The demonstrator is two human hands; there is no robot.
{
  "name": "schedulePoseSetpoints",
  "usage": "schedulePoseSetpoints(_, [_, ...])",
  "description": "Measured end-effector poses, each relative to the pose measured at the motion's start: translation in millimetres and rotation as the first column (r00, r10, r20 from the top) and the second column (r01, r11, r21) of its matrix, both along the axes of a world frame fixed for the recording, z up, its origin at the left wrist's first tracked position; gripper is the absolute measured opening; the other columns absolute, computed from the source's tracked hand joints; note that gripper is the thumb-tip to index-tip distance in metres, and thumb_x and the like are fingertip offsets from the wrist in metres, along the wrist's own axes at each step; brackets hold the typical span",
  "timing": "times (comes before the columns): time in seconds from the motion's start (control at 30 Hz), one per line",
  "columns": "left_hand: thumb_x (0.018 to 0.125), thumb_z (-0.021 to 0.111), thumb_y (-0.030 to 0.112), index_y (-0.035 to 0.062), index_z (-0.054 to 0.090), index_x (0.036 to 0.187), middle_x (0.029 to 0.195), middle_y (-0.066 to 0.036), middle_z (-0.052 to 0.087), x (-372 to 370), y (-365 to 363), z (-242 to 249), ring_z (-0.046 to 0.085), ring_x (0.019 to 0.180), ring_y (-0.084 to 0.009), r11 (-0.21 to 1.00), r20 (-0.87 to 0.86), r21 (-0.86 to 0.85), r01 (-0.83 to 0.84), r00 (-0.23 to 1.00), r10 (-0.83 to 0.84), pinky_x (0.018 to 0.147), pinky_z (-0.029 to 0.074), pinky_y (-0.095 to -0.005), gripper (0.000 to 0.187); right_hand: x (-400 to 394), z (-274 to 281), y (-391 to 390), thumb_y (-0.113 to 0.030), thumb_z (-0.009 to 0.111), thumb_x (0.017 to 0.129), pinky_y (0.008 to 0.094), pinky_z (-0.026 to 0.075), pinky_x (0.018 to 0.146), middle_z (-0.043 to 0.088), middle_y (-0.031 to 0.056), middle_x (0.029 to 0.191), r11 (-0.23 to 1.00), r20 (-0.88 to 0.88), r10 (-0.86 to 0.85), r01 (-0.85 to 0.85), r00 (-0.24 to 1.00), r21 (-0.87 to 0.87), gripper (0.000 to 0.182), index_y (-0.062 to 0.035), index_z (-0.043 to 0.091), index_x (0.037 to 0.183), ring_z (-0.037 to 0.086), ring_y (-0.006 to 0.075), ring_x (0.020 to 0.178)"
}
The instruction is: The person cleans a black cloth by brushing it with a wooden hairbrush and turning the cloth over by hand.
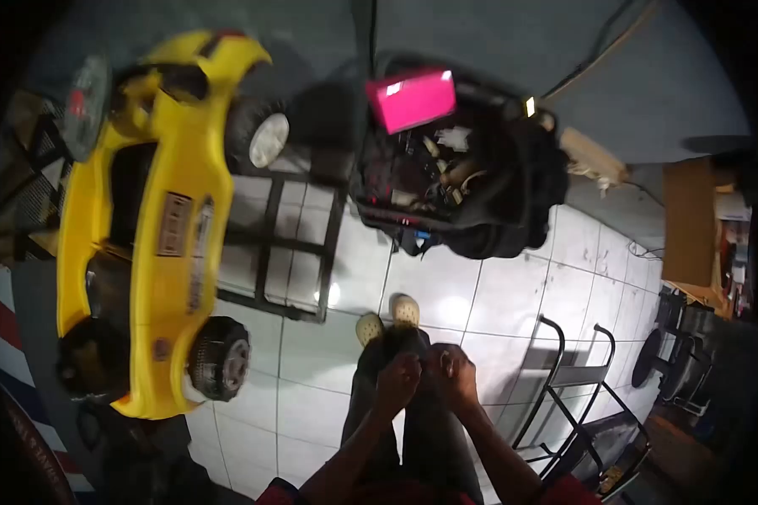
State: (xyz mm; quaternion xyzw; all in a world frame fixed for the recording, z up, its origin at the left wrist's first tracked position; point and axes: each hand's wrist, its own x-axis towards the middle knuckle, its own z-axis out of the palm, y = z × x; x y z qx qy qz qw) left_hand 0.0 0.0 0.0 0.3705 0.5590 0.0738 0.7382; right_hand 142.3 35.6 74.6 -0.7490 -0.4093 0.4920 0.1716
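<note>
From where I stand, the person's two hands are up in front of the dark trousers (436, 450), almost side by side. The left hand (398, 377) is curled in, and the right hand (455, 374) is bent much the same way just beside it; I cannot tell whether anything small sits between the fingers. Past them, pale clogs (405, 311) rest on the white tiled floor (497, 290).

The nearest big thing ahead is an open black bag (535, 198), full of jumbled small items, with a bright pink panel (417, 101) at its far left edge. To the left is a yellow toy car (173, 290) with chunky black wheels, a dark metal frame (299, 246) just beside it. A folding step ladder (581, 376) stands to the right.
</note>
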Motion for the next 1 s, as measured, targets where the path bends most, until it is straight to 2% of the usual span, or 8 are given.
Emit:
schedulePoseSetpoints(0.2, [0.080,0.060,0.013,0.0026,0.048,0.117,0.114,-0.017,0.051,-0.3,16.4,175.9,0.055,0.097,-0.0347,0.356,-0.113,0.925,0.131,0.991,-0.072,0.079,0.048,-0.0435,0.041,-12.6,161.3,-19.4,-0.019,0.062,0.085,0.0382,0.047,0.083,0.062,0.0165,0.096,0.860,0.032,0.184,-0.177,0.982,0.478,0.022,-0.0038,0.060,0.101,0.057,0.0348,0.096])
schedulePoseSetpoints(0.3, [0.080,0.058,0.012,0.0050,0.050,0.116,0.114,-0.016,0.050,-3.0,21.5,190.5,0.054,0.100,-0.0345,0.472,-0.102,0.867,0.159,0.984,-0.145,0.080,0.048,-0.0430,0.037,-0.9,191.8,-24.3,-0.022,0.063,0.084,0.0373,0.046,0.083,0.061,0.0165,0.098,0.743,0.194,0.265,-0.328,0.945,0.584,0.027,-0.0037,0.060,0.105,0.057,0.0320,0.097])
schedulePoseSetpoints(0.37, [0.081,0.058,0.013,0.0067,0.050,0.118,0.116,-0.015,0.049,-0.2,24.9,188.8,0.053,0.101,-0.0346,0.459,-0.149,0.862,0.215,0.973,-0.176,0.080,0.048,-0.0426,0.038,14.7,233.4,-18.7,-0.043,0.061,0.084,0.0397,0.042,0.089,0.061,0.0159,0.100,0.840,-0.020,0.383,-0.340,0.923,0.422,0.045,-0.0056,0.061,0.110,0.054,0.0354,0.100])
schedulePoseSetpoints(0.5, [0.073,0.062,0.003,0.0039,0.048,0.124,0.121,-0.020,0.046,11.5,53.8,202.8,0.053,0.102,-0.0386,0.208,-0.351,0.884,0.419,0.888,-0.296,0.087,0.047,-0.0410,0.052,50.6,221.4,-9.3,-0.051,0.057,0.085,0.0304,0.049,0.074,0.062,0.0108,0.097,0.949,-0.758,-0.294,0.081,0.582,-0.305,0.053,-0.0032,0.059,0.108,0.057,0.0165,0.086])
schedulePoseSetpoints(0.7, [0.065,0.069,-0.002,0.0075,0.048,0.125,0.123,-0.018,0.045,69.2,112.2,241.1,0.052,0.106,-0.0368,0.485,-0.197,0.823,0.296,0.949,-0.245,0.088,0.046,-0.0398,0.065,97.4,165.3,31.1,-0.034,0.068,0.080,0.0247,0.049,0.063,0.063,0.0123,0.092,0.987,-0.540,-0.075,-0.014,0.838,-0.159,0.055,0.0021,0.050,0.116,0.059,0.0128,0.082])
schedulePoseSetpoints(0.8, [0.068,0.072,0.005,0.0040,0.046,0.125,0.121,-0.020,0.048,109.4,150.6,199.2,0.052,0.106,-0.0353,0.539,-0.237,0.805,0.246,0.968,-0.087,0.088,0.045,-0.0397,0.062,137.0,101.2,62.3,-0.008,0.063,0.073,0.0293,0.050,0.069,0.061,0.0140,0.092,0.898,-0.232,0.193,-0.077,0.954,0.432,0.052,0.0072,0.045,0.120,0.060,0.0213,0.078])
schedulePoseSetpoints(0.9, [0.073,0.072,0.022,-0.0019,0.041,0.127,0.118,-0.023,0.050,125.0,193.0,118.7,0.050,0.109,-0.0375,0.744,-0.390,0.597,0.301,0.919,-0.058,0.091,0.043,-0.0423,0.066,164.9,139.8,93.3,-0.003,0.057,0.069,0.0288,0.049,0.072,0.061,0.0173,0.097,0.961,-0.396,-0.038,0.143,0.918,0.239,0.050,0.0059,0.049,0.117,0.059,0.0206,0.086])
schedulePoseSetpoints(1.0, [0.077,0.068,0.030,-0.0058,0.040,0.126,0.116,-0.026,0.052,148.3,222.8,76.9,0.049,0.111,-0.0415,0.684,-0.524,0.670,0.288,0.836,0.162,0.093,0.041,-0.0433,0.067,191.9,101.5,110.7,-0.006,0.057,0.075,0.0316,0.049,0.071,0.062,0.0189,0.095,0.859,-0.234,0.054,0.074,0.971,0.507,0.046,0.0049,0.049,0.119,0.062,0.0203,0.082])
